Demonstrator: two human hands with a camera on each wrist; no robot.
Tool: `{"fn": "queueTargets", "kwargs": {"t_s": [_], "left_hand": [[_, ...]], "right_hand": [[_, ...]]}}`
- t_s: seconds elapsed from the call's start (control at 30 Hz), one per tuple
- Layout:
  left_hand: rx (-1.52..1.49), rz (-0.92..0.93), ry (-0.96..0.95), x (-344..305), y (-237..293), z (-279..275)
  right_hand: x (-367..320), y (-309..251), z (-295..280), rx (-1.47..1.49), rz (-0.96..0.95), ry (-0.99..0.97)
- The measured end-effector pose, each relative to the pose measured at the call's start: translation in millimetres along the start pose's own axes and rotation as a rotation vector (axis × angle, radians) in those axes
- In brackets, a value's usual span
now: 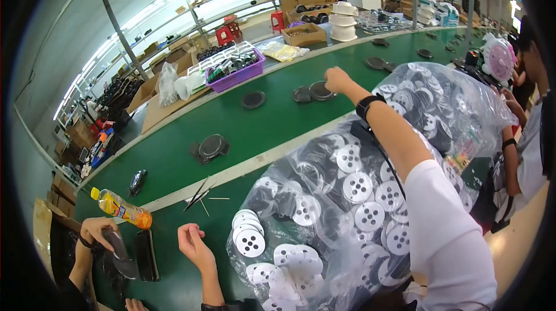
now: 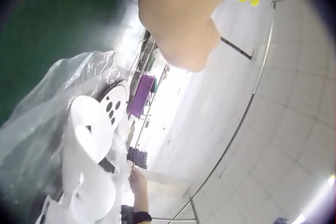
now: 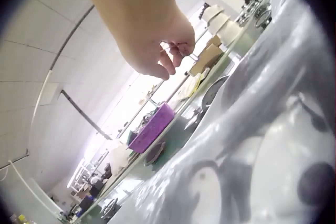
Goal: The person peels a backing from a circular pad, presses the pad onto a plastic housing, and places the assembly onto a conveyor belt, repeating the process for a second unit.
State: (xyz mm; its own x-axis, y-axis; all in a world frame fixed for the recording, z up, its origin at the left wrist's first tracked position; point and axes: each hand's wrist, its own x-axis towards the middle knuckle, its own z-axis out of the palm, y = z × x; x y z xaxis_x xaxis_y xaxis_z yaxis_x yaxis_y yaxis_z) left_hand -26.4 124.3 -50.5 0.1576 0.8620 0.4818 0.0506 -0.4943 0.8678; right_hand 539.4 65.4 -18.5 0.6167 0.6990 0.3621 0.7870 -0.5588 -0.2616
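In the head view my right hand (image 1: pixel 340 81) reaches over the green belt, its fingers bent loosely beside a dark round disc (image 1: pixel 321 91). A second dark disc (image 1: pixel 302 95) lies against that one. The right wrist view has the same hand (image 3: pixel 163 48) with nothing visible between the fingers. My left hand (image 1: pixel 197 247) hangs with loosely curled fingers and holds nothing, left of a large clear plastic bag (image 1: pixel 341 241). White discs with dark holes (image 1: pixel 250 243) fill this bag, and several are stacked at its left edge. In the left wrist view white discs (image 2: pixel 113 106) show below that hand.
Another person's hand (image 1: pixel 98 232) grips a dark curved piece at lower left, near an orange drink bottle (image 1: pixel 124 209). Tweezers (image 1: pixel 198 194) lie by the belt's rail. Across the belt stands a purple basket (image 1: pixel 236 78). A second bag (image 1: pixel 446 97) and a person are at right.
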Motion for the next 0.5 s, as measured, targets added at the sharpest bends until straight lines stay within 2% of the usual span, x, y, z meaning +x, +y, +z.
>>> {"fn": "queueTargets", "kwargs": {"t_s": [0.03, 0.1, 0.13, 0.2, 0.27, 0.33, 0.37, 0.4, 0.47, 0.5], "left_hand": [[0.010, 0.003, 0.020, 1.1, -5.7, 0.1], [0.087, -0.011, 0.006, 1.7, -6.0, 0.2], [0.168, -0.046, -0.029, 0.7, -5.4, 2.4], [0.215, 0.008, -0.006, 2.0, -8.1, 3.7], [0.290, -0.038, -0.029, -0.9, -12.1, 0.1], [0.259, -0.087, -0.042, -3.8, 2.1, 1.6], [0.297, 0.034, -0.121, -3.4, 8.3, 2.3], [0.328, 0.155, -0.201, -2.1, 12.6, 4.7], [0.341, 0.148, -0.191, -1.2, 13.0, 4.2], [0.323, 0.110, -0.149, -1.1, 8.7, 2.3]], "right_hand": [[3.4, 0.6, 1.2, -0.068, 0.025, 0.000], [6.4, -2.0, -2.9, 0.023, 0.251, -0.134], [16.4, 5.2, -1.3, -0.006, 0.244, -0.281], [33.1, 21.1, 10.3, 0.163, 0.190, -0.367], [41.1, 20.8, 11.9, 0.078, 0.092, -0.512], [49.3, 9.9, 4.7, 0.051, 0.091, -0.580], [51.2, 2.4, 2.2, 0.024, 0.106, -0.631], [52.5, -6.9, -2.1, 0.027, 0.093, -0.637], [49.2, -17.8, -2.1, -0.151, 0.074, -0.553], [68.5, -2.6, 21.0, -0.170, 0.002, -0.567]]}}
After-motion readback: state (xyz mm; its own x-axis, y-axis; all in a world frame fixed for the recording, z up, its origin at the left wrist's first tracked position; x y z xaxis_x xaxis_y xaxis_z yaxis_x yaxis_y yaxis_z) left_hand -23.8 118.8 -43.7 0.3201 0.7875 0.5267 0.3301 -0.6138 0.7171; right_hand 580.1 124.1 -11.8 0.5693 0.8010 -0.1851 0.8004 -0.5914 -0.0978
